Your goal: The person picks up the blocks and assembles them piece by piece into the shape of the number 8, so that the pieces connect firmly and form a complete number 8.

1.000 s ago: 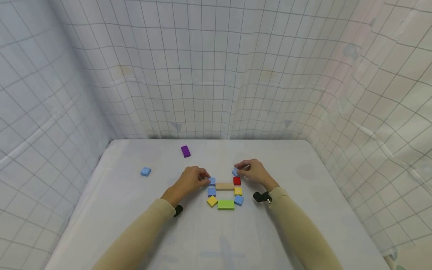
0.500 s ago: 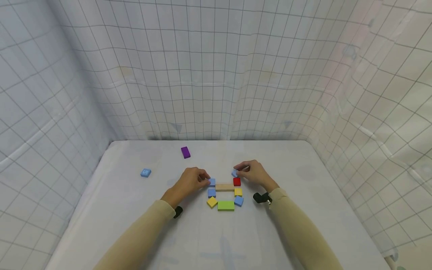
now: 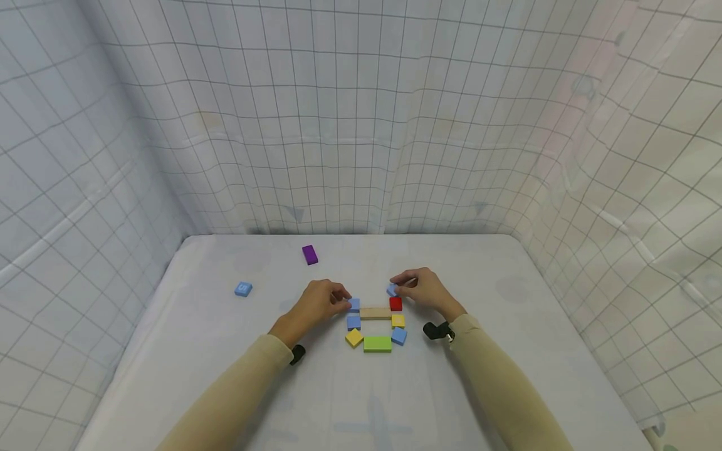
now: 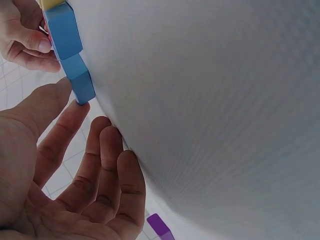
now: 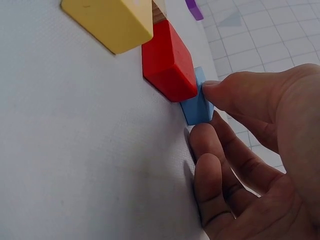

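Observation:
In the head view my left hand (image 3: 320,304) pinches a blue block (image 3: 354,305) at the upper left of a block ring. Its thumb lies on the block's side and the index fingertip at its far end, as the left wrist view shows. My right hand (image 3: 425,291) pinches another blue block (image 3: 392,290), set at an angle behind the red block (image 3: 396,304). In the right wrist view the thumb presses that blue block (image 5: 196,109), which sits against or just beside the red block (image 5: 167,62); the fingers partly hide behind it.
A wooden block (image 3: 375,314) bridges the ring's middle. Nearer lie a blue block (image 3: 353,322), yellow blocks (image 3: 354,339), a tilted blue block (image 3: 399,336) and a green block (image 3: 377,344). A purple block (image 3: 309,255) and a lone blue block (image 3: 243,289) lie further left.
The right hand's blue block has shifted very slightly to the left. Both hands otherwise keep their places and their hold.

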`<state>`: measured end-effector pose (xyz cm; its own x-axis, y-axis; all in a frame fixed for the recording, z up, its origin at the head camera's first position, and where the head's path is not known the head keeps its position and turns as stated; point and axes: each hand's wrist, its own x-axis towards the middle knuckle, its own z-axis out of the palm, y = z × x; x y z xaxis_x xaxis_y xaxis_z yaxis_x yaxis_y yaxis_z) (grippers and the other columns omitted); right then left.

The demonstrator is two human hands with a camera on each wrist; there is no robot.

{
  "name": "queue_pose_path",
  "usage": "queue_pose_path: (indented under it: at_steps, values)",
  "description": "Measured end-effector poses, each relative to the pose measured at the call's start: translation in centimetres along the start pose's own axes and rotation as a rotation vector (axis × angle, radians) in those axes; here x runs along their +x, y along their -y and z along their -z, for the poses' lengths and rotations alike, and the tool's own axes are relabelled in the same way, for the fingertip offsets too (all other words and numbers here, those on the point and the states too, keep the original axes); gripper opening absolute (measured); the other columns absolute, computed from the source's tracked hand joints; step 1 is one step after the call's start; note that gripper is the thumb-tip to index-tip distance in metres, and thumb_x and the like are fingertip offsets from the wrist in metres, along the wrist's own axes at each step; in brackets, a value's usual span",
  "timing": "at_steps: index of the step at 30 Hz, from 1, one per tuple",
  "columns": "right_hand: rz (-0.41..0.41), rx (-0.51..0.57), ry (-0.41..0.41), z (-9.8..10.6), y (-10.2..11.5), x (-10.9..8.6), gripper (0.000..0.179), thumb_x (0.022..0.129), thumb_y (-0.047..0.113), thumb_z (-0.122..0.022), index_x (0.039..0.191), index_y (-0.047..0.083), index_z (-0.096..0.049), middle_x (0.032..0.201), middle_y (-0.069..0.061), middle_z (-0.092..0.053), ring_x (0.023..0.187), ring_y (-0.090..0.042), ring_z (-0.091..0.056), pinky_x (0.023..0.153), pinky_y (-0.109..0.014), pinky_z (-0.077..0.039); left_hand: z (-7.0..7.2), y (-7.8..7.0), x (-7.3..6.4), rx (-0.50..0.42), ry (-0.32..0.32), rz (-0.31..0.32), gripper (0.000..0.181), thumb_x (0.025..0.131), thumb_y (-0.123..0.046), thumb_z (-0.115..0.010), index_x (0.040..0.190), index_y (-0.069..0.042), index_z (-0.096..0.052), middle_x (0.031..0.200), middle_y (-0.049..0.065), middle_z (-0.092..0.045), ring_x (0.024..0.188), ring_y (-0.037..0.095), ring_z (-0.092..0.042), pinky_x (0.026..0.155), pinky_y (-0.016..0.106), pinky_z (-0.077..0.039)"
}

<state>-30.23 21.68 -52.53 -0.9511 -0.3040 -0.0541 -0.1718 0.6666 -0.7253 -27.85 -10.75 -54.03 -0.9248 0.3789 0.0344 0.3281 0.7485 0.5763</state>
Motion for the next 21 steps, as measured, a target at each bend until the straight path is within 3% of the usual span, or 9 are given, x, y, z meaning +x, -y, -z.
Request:
queue_pose_path:
  at_steps: [4, 8, 21]
  values:
    - [-0.005, 0.008, 0.005, 0.0, 0.0, 0.0, 0.025, 0.108, 0.019, -0.084, 0.132, 0.015, -0.088, 0.133, -0.010, -0.085, 0.109, -0.021, -0.076, 0.097, -0.039, -0.067, 1.2, -1.9, -0.9, -0.032, 0.022, 0.065, 0.019, 0.105, -0.022, -0.090, 0.121, -0.012, -0.088, 0.111, 0.005, -0.083, 0.101, 0.020, -0.073, 0.095, 0.041, -0.067]
    - [-0.005, 0.012, 0.006, 0.0, 0.1, 0.0, 0.025, 0.108, 0.019, -0.083, 0.132, 0.015, -0.088, 0.133, -0.010, -0.085, 0.109, -0.021, -0.076, 0.098, -0.039, -0.067, 1.3, -2.5, -1.1, -0.013, 0.023, 0.098, 0.018, 0.106, -0.021, -0.088, 0.123, -0.014, -0.088, 0.113, 0.004, -0.083, 0.102, 0.018, -0.073, 0.099, 0.040, -0.067]
    - [-0.008, 0.018, 0.009, 0.1, 0.0, 0.0, 0.025, 0.107, 0.018, -0.084, 0.132, 0.014, -0.088, 0.133, -0.010, -0.085, 0.108, -0.020, -0.075, 0.094, -0.036, -0.066, 1.3, -2.5, -1.0, -0.020, 0.023, 0.096, 0.018, 0.105, -0.021, -0.090, 0.121, -0.013, -0.088, 0.112, 0.003, -0.083, 0.102, 0.018, -0.073, 0.098, 0.041, -0.067]
